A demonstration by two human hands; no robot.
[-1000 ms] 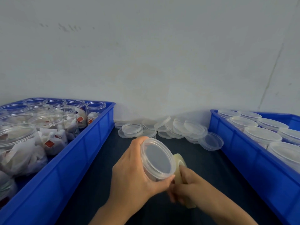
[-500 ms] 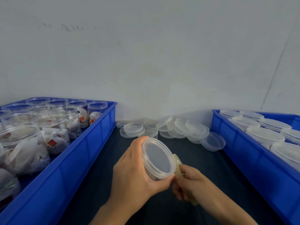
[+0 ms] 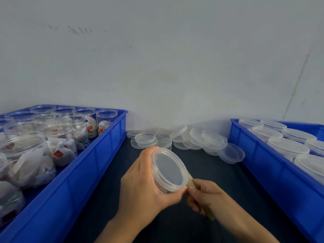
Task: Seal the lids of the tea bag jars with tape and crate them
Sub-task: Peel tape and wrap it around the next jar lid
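- Step in hand: taping the lid seam. Jar [image 3: 167,171], tilted with its lid toward the camera, sits gripped in the left hand [image 3: 145,186] above the dark table [image 3: 219,174], between the left crate [image 3: 98,155] and right crate [image 3: 259,158].
- Right hand [image 3: 204,196]: fingers curled around the tape roll [image 3: 191,180], thumb touching the lid's near rim.
- Next move, by judgement: turning the jar to wind the tape around.
- Change: tape roll has dropped from beside the lid to behind its near edge, mostly hidden.

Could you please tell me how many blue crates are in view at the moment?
2. One blue crate stands on the left, holding open jars of tea bags; the other blue crate stands on the right, holding lidded jars. Both run out of frame.
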